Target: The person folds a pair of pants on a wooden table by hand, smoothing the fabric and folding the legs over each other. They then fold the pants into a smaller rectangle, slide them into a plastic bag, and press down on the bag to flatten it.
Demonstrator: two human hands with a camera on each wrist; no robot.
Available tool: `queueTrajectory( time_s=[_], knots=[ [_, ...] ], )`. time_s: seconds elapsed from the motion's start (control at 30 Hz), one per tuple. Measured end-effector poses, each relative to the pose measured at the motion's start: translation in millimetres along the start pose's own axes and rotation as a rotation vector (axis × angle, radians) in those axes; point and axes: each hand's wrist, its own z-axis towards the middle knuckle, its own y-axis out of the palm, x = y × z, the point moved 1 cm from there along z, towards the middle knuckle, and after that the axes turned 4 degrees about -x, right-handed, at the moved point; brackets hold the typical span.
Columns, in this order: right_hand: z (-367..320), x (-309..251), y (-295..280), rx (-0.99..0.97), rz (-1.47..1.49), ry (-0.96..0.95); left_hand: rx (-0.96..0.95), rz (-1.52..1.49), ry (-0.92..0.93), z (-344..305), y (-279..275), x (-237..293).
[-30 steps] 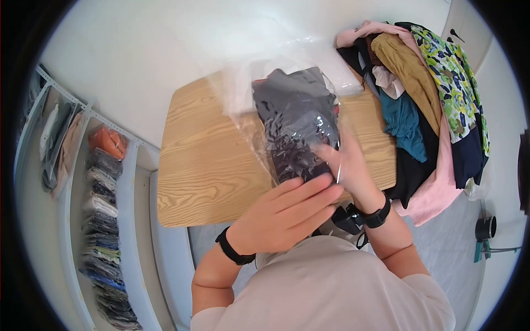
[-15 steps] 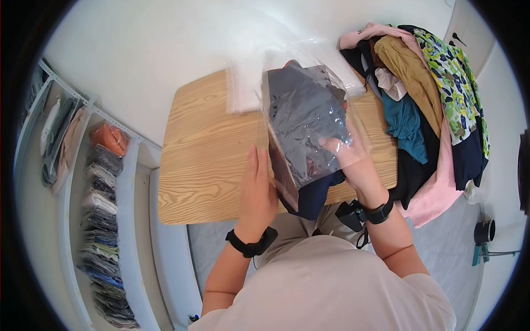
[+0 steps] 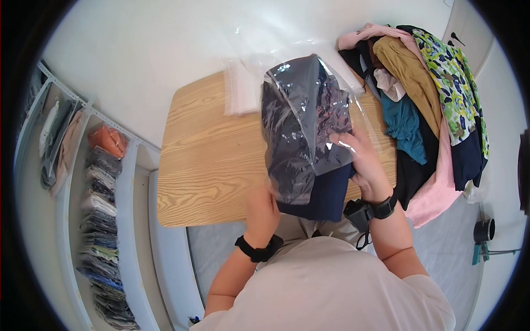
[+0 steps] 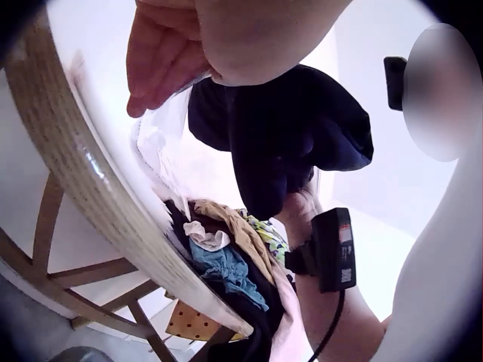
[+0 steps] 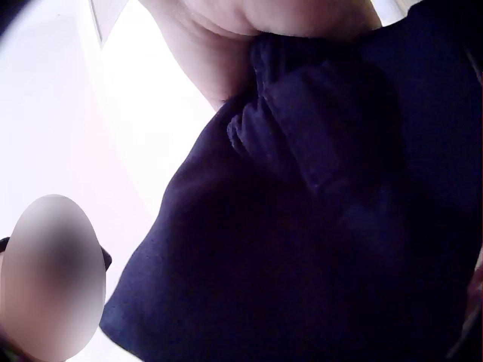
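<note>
A navy garment (image 3: 329,193) is sitting partly inside a clear plastic bag (image 3: 290,160), raised over the near edge of the wooden table (image 3: 204,149); its bare end is poking out of the bag toward the person's shirt (image 3: 342,281); the right hand (image 3: 364,157) is gripping bag and garment together by their right side, its thumb lying over the plastic, its other fingers going out of sight underneath; the left hand (image 3: 262,212) is resting at the bag's lower left edge, its fingertips hidden from above, and I'm not able to tell whether they are pinching anything; glare is streaking the plastic and making the folds inside hard to read; in the right wrist view dark cloth is filling most of the scene, and the top border is cutting off the hand.

The tabletop is stretching wide to the left, its wood grain showing as far as the rounded corners; on the right a heap of clothes (image 3: 408,71) is crowding the table's edge; at the far side a stack of clear bags (image 3: 242,88) is lying, partly covered by the held bundle; the bundle's long axis is running from the person toward the far wall, the navy end pointing back at the person.
</note>
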Motion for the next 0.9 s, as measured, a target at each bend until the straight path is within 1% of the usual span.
queueTrajectory(
  time_s=[0.07,0.1,0.17,0.2,0.23,0.27,0.3,0.33,0.37,0.4,0.43,0.47,0.5,0.53,0.6,0.63,0.67,0.7,0.73,0.77,0.8,0.83,0.87,0.9],
  knots=[
    [5,7,-6,-0.081,0.07,0.08,0.013,0.036,0.014,-14,-2,3],
    [6,8,-6,-0.081,0.07,0.08,0.027,0.071,0.029,-20,-4,6],
    [10,9,-1,-0.091,-0.048,0.103,0.04,0.038,0.005,-30,0,1],
    [10,9,4,-0.095,-0.049,0.108,0.052,0.006,-0.021,-34,0,1],
    [9,8,11,-0.063,-0.134,0.075,0.053,0.007,-0.027,-38,-1,2],
    [10,8,15,-0.03,-0.219,0.039,-0.062,-0.046,-0.049,-40,-2,3],
    [12,12,16,-0.032,-0.219,0.042,-0.177,-0.1,-0.07,-42,-3,4],
    [16,18,14,0.009,-0.556,-0.085,-0.178,-0.099,-0.072,-43,-1,3],
    [19,20,15,0.051,-0.893,-0.216,-0.277,-0.187,-0.033,-45,3,2],
    [21,17,19,0.05,-0.893,-0.214,-0.376,-0.274,0.005,-47,8,1],
    [23,9,27,0.008,-0.988,-0.151,-0.377,-0.275,0.004,-49,13,1],
    [26,5,35,-0.035,-1.082,-0.088,-0.453,-0.227,0.052,-52,19,1],
    [27,4,40,-0.036,-1.084,-0.087,-0.528,-0.18,0.1,-53,22,3],
    [28,4,46,-0.042,-1.122,-0.104,-0.527,-0.182,0.099,-54,22,4],
    [33,8,54,-0.051,-1.163,-0.12,-0.632,-0.213,0.065,-54,20,10],
    [37,12,56,-0.043,-1.243,-0.071,-0.63,-0.215,0.062,-54,19,11],
    [40,16,58,-0.036,-1.322,-0.022,-0.632,-0.215,0.126,-53,16,11],
    [41,18,60,-0.041,-1.324,-0.02,-0.633,-0.214,0.189,-53,14,12],
    [43,19,63,-0.047,-1.357,-0.048,-0.632,-0.215,0.185,-55,9,14],
    [44,21,65,-0.054,-1.391,-0.077,-0.589,-0.217,0.197,-57,3,16],
    [43,23,66,-0.06,-1.393,-0.074,-0.546,-0.22,0.209,-59,-3,18],
    [42,25,67,-0.053,-1.34,-0.143,-0.543,-0.223,0.204,-60,-11,20],
    [42,27,68,-0.047,-1.284,-0.209,-0.444,-0.221,0.228,-61,-20,22],
    [42,31,65,-0.055,-1.286,-0.205,-0.344,-0.217,0.251,-63,-28,21]
  ],
)
